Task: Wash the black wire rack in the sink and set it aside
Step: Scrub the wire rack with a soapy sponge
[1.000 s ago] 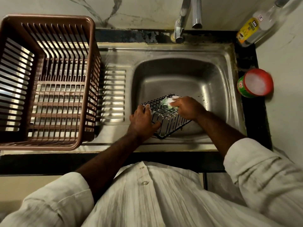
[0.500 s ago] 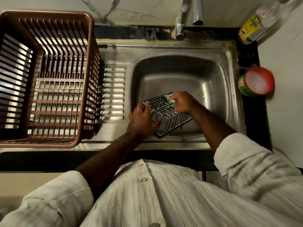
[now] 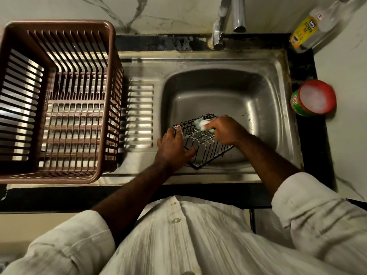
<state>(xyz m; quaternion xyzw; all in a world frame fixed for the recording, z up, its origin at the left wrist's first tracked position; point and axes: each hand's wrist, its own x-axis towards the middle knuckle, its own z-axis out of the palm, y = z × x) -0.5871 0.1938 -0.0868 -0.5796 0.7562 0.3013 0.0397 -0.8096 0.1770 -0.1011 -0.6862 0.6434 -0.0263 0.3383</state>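
Observation:
The black wire rack lies tilted at the front of the steel sink basin. My left hand grips its left edge, thumb stretched along the front wires. My right hand holds a soapy green and white scrub pad and presses it onto the rack's far top wires. Most of the pad is hidden under my fingers.
A large brown slatted plastic basket stands on the drainboard at the left. The tap hangs over the back of the sink. A red and green tub of soap and a bottle sit on the right counter.
My right hand with the pad has slid back and forth over the rack's top wires. My left hand has kept its grip on the rack's left edge.

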